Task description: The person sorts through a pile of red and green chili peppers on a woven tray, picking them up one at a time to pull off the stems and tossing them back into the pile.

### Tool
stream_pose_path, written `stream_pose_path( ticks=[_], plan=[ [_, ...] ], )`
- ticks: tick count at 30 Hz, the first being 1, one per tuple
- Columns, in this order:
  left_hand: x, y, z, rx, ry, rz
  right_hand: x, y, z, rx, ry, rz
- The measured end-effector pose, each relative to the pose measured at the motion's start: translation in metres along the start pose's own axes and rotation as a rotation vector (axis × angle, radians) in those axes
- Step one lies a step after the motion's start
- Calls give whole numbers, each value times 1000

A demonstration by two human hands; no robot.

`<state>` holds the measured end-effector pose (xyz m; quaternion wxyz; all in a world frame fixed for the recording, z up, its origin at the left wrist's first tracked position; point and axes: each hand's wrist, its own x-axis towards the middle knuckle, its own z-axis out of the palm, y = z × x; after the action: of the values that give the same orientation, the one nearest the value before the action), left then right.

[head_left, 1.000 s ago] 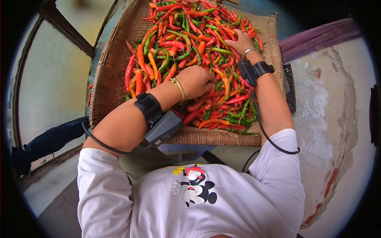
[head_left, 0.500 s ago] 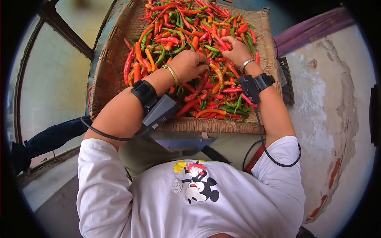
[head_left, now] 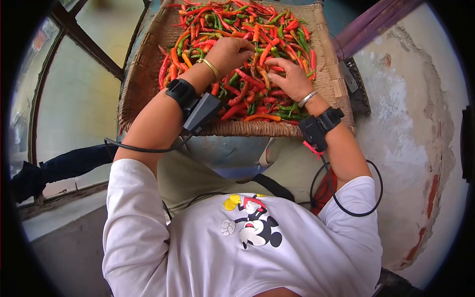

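Red, orange and green chillies point(head_left: 232, 20) lie in a thick heap on a woven tray point(head_left: 141, 84). The tray is in front of you, with its near rim over your lap. The heap covers most of the tray, and only the woven bottom at the left side is bare. Both your hands are on the heap near its middle, close to each other but not touching.

Your left hand point(head_left: 228, 51) is curled with the knuckles up, and its fingertips point(head_left: 246, 48) are pushed down among the chillies. The fingers are bent closed, but it is not possible to tell if they hold a chilli or only press on the heap. A gold bangle point(head_left: 213, 68) is on this wrist. Behind it, a left band point(head_left: 180, 91) in black carries a grey box point(head_left: 203, 113), and a cable point(head_left: 143, 148) runs from the box toward your sleeve.

Your right hand point(head_left: 293, 80) lies palm down on the heap, just to the right of the left one. Its fingers point(head_left: 276, 63) are bent and the tips touch red chillies. Whether they pinch one or only rest there is not clear. A silver bangle point(head_left: 307, 98) is on this wrist, and a right band point(head_left: 329, 118), also black, sits behind it.

A dark flat object point(head_left: 354, 84) lies just beside the right rim of the tray, near a peeling wall point(head_left: 410, 123). Your white shirt point(head_left: 198, 257) fills the lower part of the view.
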<state>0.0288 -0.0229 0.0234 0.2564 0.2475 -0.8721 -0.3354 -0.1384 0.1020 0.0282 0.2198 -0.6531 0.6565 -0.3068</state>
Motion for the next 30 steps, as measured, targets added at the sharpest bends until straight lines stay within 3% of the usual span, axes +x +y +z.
stream_pose_path(
  ticks=[2, 4, 5, 7, 8, 9, 11, 13, 15, 16, 22, 27, 30],
  plan=[
    [6, 4, 3, -11, 12, 7, -3, -4, -8, 10, 124, -64],
    [7, 21, 4, 18, 15, 16, -6, -5, -16, 481, 246, 62],
    [8, 24, 11, 21, 15, 23, -7, 1, -19, 480, 253, 59],
    [10, 31, 20, 83, 33, 145, -8, 11, -21, 947, 211, 144],
    [9, 34, 24, -26, -100, 50, -8, 15, -20, 1022, 247, 165],
    [6, 38, 28, -20, -102, 55, -9, 16, -21, 1025, 252, 159],
    [5, 36, 40, -272, -255, -135, -9, 24, -26, 1208, 215, 153],
    [4, 40, 38, -410, -294, -134, -6, 30, -27, 1244, 230, 189],
    [2, 44, 34, -578, -378, -295, -1, 39, -26, 1300, 225, 164],
    [6, 37, 38, -599, -323, -207, 3, 36, -26, 1302, 235, 171],
    [17, 18, 21, -750, 17, -193, 39, 28, -28, 1315, 129, 197],
    [17, 16, 13, -722, -42, -148, 45, 29, -17, 1519, 109, 330],
    [17, 17, 22, -686, -179, -69, 45, 45, -20, 1558, -38, 388]
  ],
)
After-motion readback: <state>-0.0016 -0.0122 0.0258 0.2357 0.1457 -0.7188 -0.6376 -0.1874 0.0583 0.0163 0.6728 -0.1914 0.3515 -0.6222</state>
